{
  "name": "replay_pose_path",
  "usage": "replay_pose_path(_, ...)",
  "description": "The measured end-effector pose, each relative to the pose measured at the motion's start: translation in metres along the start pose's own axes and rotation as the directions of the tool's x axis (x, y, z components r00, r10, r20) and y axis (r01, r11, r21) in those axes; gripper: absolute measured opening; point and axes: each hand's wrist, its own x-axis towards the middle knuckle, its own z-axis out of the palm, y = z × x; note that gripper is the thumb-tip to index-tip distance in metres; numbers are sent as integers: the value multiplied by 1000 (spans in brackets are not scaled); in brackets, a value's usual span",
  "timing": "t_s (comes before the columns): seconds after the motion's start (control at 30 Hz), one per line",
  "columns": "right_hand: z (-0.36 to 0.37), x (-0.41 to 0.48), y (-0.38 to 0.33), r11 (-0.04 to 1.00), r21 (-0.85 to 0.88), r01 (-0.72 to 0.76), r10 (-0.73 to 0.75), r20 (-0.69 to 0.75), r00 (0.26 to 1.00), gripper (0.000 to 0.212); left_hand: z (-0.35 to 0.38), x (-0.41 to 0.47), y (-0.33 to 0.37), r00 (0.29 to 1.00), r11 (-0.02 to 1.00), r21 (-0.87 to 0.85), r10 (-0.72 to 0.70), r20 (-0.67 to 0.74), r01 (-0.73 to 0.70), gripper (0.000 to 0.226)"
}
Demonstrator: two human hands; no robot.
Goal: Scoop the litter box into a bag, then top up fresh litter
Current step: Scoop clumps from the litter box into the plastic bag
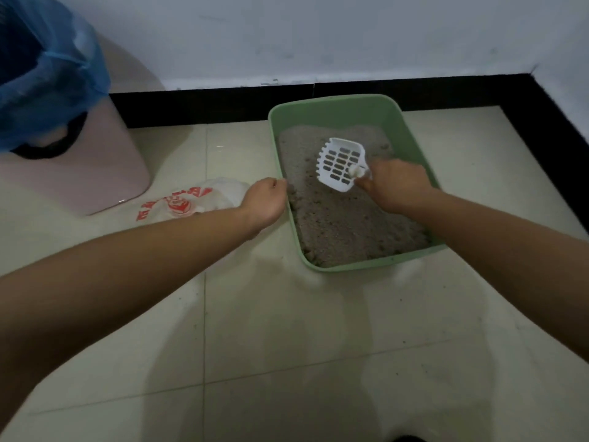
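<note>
A pale glossy tiled floor (287, 346) meets a black skirting and a whitish wall in a dim corner. Right of centre, the right hand (396, 186) is clamped around the handle of a white plastic scoop (342, 164), whose slotted, comb-edged blade is raised just above the litter with nothing visible in it. The left hand (266, 202) is curled shut against the left rim of the litter box (334, 105), apparently steadying it; whether it truly grips the rim I cannot tell. The box is a mint-green, round-cornered plastic tray, filled with grey, grainy litter (334, 218) showing darker lumps. Just left of the left hand lies a crumpled thin white plastic bag with red print (191, 199), flat on the floor. In the upper left stands a pink bin (95, 173) lined with a blue translucent bag (47, 74). The scooping step looks barely begun: next the blade should dig under a clump, sift, and the bag needs opening.
</note>
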Motion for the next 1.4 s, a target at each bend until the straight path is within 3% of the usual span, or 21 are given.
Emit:
replay_pose_path(0.13,5,23,-6,975,-212,71,-74,-9,997,19,17,9,9,999,1000,19,-7,-47,8,33)
replay_pose_path(0.3,13,47,-14,966,-192,174,-167,54,984,36,18,18,-1,999,992,-124,-22,-34,18,34)
replay_pose_path(0.43,7,55,-1,949,-250,190,-218,-88,972,61,15,16,-9,1000,979,-201,21,3,-20,30)
replay_pose_path(0.5,2,51,0,930,-267,253,-290,-111,951,63,13,16,-8,1000,974,-226,17,17,-13,32)
replay_pose_path(0.63,14,23,-10,802,-365,473,-501,22,865,51,8,19,-11,999,974,-226,21,36,-12,28)
replay_pose_path(0.77,8,-2,20,721,-348,599,-622,56,781,63,6,24,-15,998,963,-270,15,58,1,17)
replay_pose_path(0.87,-7,-6,44,737,-379,559,-599,15,800,69,8,24,-15,998,962,-272,29,54,-13,10)
replay_pose_path(1.0,-2,23,29,858,-420,295,-379,-131,916,50,7,23,-16,997,964,-266,37,64,-19,11)
replay_pose_path(1.1,8,51,2,874,-434,218,-284,-93,954,38,6,22,-16,997,968,-249,35,71,-17,13)
replay_pose_path(1.2,7,54,-11,839,-448,309,-357,-24,934,43,5,23,-15,997,968,-251,26,71,-8,15)
replay_pose_path(1.33,0,29,9,773,-360,523,-538,66,840,80,7,22,-13,998,966,-259,12,68,6,25)
replay_pose_path(1.4,7,17,21,765,-270,585,-585,91,806,87,9,22,-14,998,968,-250,5,59,10,28)
